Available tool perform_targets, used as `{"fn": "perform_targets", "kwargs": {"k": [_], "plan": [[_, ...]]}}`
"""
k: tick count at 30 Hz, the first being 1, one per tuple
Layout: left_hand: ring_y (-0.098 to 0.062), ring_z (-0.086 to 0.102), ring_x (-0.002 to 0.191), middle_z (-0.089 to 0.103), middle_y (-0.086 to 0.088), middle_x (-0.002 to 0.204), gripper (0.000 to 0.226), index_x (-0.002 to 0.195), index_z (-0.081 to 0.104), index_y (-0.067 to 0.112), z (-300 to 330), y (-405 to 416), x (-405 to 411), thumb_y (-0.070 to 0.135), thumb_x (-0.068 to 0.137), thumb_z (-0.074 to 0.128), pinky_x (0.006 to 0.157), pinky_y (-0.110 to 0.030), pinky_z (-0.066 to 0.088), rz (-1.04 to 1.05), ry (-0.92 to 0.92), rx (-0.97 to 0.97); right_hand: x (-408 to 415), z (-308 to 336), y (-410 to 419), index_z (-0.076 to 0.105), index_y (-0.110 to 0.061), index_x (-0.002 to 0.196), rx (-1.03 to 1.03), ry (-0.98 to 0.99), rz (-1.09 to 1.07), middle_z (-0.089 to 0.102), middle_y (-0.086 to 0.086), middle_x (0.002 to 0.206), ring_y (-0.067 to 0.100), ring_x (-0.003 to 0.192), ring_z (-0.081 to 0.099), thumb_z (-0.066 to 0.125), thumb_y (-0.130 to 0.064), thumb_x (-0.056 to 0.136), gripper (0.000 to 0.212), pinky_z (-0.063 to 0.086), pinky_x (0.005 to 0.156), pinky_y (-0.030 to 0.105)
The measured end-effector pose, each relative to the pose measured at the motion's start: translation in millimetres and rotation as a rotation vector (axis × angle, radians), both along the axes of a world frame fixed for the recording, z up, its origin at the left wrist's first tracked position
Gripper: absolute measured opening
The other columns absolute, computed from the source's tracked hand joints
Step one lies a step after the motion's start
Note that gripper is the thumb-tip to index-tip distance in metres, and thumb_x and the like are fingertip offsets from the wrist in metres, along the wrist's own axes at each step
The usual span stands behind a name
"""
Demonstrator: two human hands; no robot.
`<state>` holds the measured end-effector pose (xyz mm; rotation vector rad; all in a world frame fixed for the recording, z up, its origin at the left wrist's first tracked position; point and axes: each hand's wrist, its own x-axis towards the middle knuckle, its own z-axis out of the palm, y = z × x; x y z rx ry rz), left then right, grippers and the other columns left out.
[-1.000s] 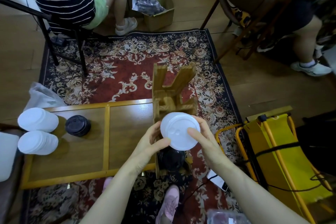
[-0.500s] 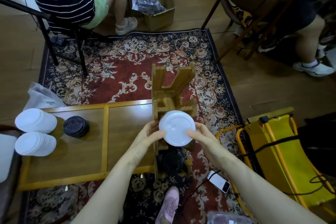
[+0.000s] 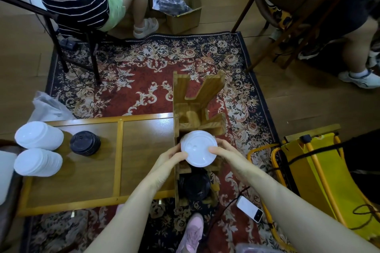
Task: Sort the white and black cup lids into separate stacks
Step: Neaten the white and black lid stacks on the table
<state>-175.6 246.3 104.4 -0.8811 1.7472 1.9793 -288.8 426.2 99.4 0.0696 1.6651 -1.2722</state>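
Note:
Both hands hold a white lid (image 3: 198, 148) over the wooden rack (image 3: 195, 109) at the table's right end. My left hand (image 3: 171, 157) grips its left edge and my right hand (image 3: 223, 153) its right edge. Below the lid, a stack of black lids (image 3: 196, 188) sits in the rack's near compartment. On the left of the low wooden table (image 3: 144, 150) lie two stacks of white lids, one farther (image 3: 39, 134) and one nearer (image 3: 38, 162), with a short stack of black lids (image 3: 85, 142) beside them.
A white phone (image 3: 249, 211) with a cable lies on the patterned rug. A yellow folding frame (image 3: 320, 181) stands at the right. Two seated people, a chair and a cardboard box (image 3: 183, 8) are beyond the rug. A plastic bag (image 3: 48, 108) lies behind the table.
Both hands have carried the white lid a little away from me and lower, over the rack's middle compartment. The stacks on the table have not moved.

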Motion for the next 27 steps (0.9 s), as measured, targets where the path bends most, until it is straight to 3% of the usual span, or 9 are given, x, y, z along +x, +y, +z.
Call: {"fn": "perform_targets", "kwargs": {"k": [4, 6, 8, 10, 12, 16, 22, 24, 27], "plan": [[-0.004, 0.051, 0.109, 0.057, 0.025, 0.108, 0.061, 0.130, 0.052, 0.035, -5.8, 2.2, -0.4, 0.049, 0.071, 0.058, 0.096, -0.026, 0.039, 0.049, -0.055, -0.034, -3.0, -5.7, -4.0, 0.053, -0.026, 0.132, 0.011, -0.021, 0.035, 0.057, -0.007, 0.131, 0.014, 0.123, 0.050, 0.073, -0.058, 0.065, 0.076, 0.035, 0.106, 0.038], [0.007, 0.052, 0.102, 0.056, 0.027, 0.107, 0.043, 0.119, 0.052, 0.040, -10.0, 1.6, -2.6, 0.045, 0.077, 0.060, 0.084, -0.014, 0.040, 0.058, -0.059, -0.031, -3.7, -7.6, -8.6, 0.051, -0.026, 0.134, 0.002, -0.051, 0.052, 0.057, -0.009, 0.128, 0.010, 0.118, 0.050, 0.070, -0.041, 0.083, 0.056, 0.035, 0.101, 0.032], [0.011, 0.051, 0.097, 0.059, 0.025, 0.110, 0.026, 0.118, 0.054, 0.040, -15.8, 0.8, -5.3, 0.034, 0.093, 0.061, 0.075, -0.010, 0.039, 0.057, -0.067, -0.028, -4.3, -11.9, -11.5, 0.049, -0.026, 0.138, 0.015, -0.050, 0.075, 0.057, -0.008, 0.130, 0.010, 0.119, 0.051, 0.069, -0.034, 0.084, 0.058, 0.036, 0.101, 0.031], [0.006, 0.051, 0.105, 0.059, 0.011, 0.130, 0.036, 0.135, 0.054, 0.026, -21.7, 0.1, -8.2, 0.025, 0.099, 0.055, 0.085, -0.013, 0.037, 0.055, -0.098, -0.038, -4.7, -14.1, -13.7, 0.046, -0.024, 0.143, 0.033, -0.048, 0.073, 0.055, -0.003, 0.137, 0.015, 0.126, 0.049, 0.070, -0.038, 0.081, 0.068, 0.034, 0.109, 0.037], [-0.005, 0.047, 0.117, 0.053, -0.002, 0.144, 0.047, 0.144, 0.049, 0.012, -23.6, 0.0, -10.8, 0.024, 0.100, 0.055, 0.096, -0.021, 0.033, 0.076, -0.130, -0.073, -6.3, -16.9, -14.6, 0.045, -0.023, 0.144, 0.048, -0.063, 0.048, 0.053, -0.001, 0.140, 0.019, 0.130, 0.047, 0.068, -0.035, 0.087, 0.063, 0.032, 0.114, 0.041], [-0.010, 0.051, 0.112, 0.059, -0.006, 0.137, 0.047, 0.141, 0.053, 0.008, -30.3, -0.8, -15.7, 0.020, 0.096, 0.062, 0.091, -0.023, 0.038, 0.149, -0.135, -0.114, -13.6, -23.2, -16.6, 0.046, -0.017, 0.143, 0.080, -0.070, 0.050, 0.054, 0.001, 0.139, 0.021, 0.131, 0.048, 0.065, -0.029, 0.091, 0.057, 0.032, 0.115, 0.043], [-0.006, 0.059, 0.103, 0.062, 0.003, 0.126, 0.047, 0.136, 0.057, 0.005, -35.9, -4.1, -17.2, 0.017, 0.092, 0.069, 0.070, -0.007, 0.048, 0.175, -0.100, -0.150, -21.8, -18.9, -14.2, 0.040, -0.014, 0.145, 0.137, 0.028, 0.048, 0.048, -0.001, 0.138, 0.022, 0.134, 0.043, 0.070, -0.032, 0.087, 0.068, 0.035, 0.103, 0.031], [-0.007, 0.054, 0.108, 0.058, 0.003, 0.125, 0.053, 0.140, 0.053, 0.006, -30.4, -4.9, -16.3, 0.019, 0.092, 0.069, 0.076, -0.008, 0.046, 0.179, -0.093, -0.166, -22.3, -16.9, -8.0, 0.044, -0.018, 0.144, 0.154, 0.020, 0.043, 0.049, 0.000, 0.142, 0.022, 0.131, 0.046, 0.072, -0.034, 0.085, 0.067, 0.039, 0.103, 0.034], [-0.007, 0.050, 0.114, 0.058, 0.006, 0.125, 0.052, 0.141, 0.053, 0.010, -20.3, -6.3, -11.6, 0.021, 0.092, 0.069, 0.091, -0.020, 0.039, 0.187, -0.070, -0.195, -22.2, -7.9, -0.1, 0.050, -0.019, 0.137, 0.207, 0.054, -0.013, 0.052, 0.002, 0.136, 0.021, 0.126, 0.049, 0.069, -0.023, 0.089, 0.052, 0.042, 0.095, 0.034]]}}
